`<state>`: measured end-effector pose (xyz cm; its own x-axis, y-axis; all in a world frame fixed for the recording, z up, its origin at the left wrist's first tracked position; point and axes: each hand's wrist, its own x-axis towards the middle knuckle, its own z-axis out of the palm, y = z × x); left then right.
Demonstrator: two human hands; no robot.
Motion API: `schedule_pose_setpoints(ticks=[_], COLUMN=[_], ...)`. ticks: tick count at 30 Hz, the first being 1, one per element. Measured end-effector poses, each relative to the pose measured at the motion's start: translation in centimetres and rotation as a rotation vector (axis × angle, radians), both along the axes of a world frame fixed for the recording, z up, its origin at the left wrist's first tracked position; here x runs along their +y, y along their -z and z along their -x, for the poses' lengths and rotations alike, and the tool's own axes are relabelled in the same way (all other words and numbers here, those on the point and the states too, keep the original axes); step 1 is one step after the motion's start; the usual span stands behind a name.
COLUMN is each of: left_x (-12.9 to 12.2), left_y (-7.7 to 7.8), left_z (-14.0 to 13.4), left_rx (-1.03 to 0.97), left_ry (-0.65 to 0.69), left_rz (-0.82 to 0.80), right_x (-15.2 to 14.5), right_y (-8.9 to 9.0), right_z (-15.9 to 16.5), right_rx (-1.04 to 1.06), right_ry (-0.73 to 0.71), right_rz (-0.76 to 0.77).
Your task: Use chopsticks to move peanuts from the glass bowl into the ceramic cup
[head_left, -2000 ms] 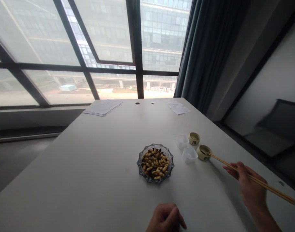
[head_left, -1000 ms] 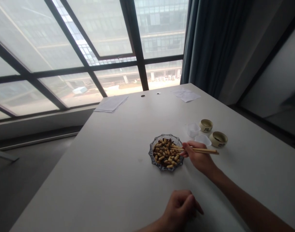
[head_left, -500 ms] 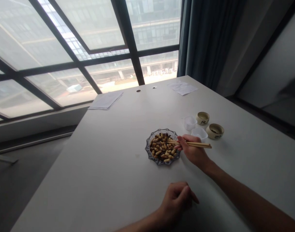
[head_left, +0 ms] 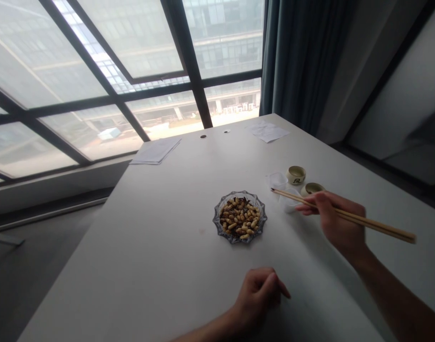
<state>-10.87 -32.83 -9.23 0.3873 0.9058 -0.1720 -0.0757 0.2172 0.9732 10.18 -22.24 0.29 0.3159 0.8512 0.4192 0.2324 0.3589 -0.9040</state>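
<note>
My right hand grips a pair of wooden chopsticks, their tips together at the left with a small dark bit at the end. Those tips hover near two clear plastic containers, one farther back and one partly behind the chopsticks. Peanuts mixed with dark red pieces fill a scalloped glass bowl at mid-table. Loosely curled with nothing seen in it, my left hand rests on the table in front of the bowl.
Beyond the containers stand two small beige cups, the nearer partly hidden by my right hand. Papers lie at the white table's far left, and another sheet at the far right. Windows and a dark curtain border the far side.
My right hand has drawn the chopsticks out of the peanut bowl and moved right, over to the plastic containers. The left hand has stayed in place.
</note>
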Motion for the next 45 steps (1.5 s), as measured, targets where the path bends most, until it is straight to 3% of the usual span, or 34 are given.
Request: schedule_pose_setpoints(ticks=[4,8,12,18,24,28,31,38,45], left_x=[0.0,-0.1,-0.1,-0.1,-0.1,-0.1,-0.1,0.0,-0.1], left_y=[-0.1,-0.2,0.1,0.5,0.1,0.2,0.3,0.7,0.4], left_z=[0.0,0.0,0.2,0.3,0.3,0.2,0.2,0.2,0.0], left_rx=[-0.013,-0.037,-0.050,-0.064,-0.065,-0.063,-0.053,-0.069,-0.047], left_ry=[-0.017,-0.028,-0.024,-0.028,-0.033,-0.036,-0.039,-0.017,-0.025], left_rz=[-0.004,0.040,0.043,0.030,0.035,0.035,0.026,0.024,-0.003], right_x=[-0.4,-0.5,-0.6,-0.8,-1.3,-1.6,-1.5,1.2,4.2], right_y=[0.8,2.8,4.2,4.6,4.2,2.8,1.2,-1.5,-2.0], right_z=[-4.8,-8.2,-9.0,-9.1,-9.9,-9.0,-7.1,0.0,5.4], right_rx=[-0.021,0.057,0.105,0.133,0.139,0.142,0.073,-0.173,-0.384], right_ry=[0.254,0.383,0.393,0.362,0.371,0.355,0.240,-0.435,-0.576], right_rz=[-0.057,-0.056,-0.023,0.042,0.031,-0.021,-0.015,0.167,0.262])
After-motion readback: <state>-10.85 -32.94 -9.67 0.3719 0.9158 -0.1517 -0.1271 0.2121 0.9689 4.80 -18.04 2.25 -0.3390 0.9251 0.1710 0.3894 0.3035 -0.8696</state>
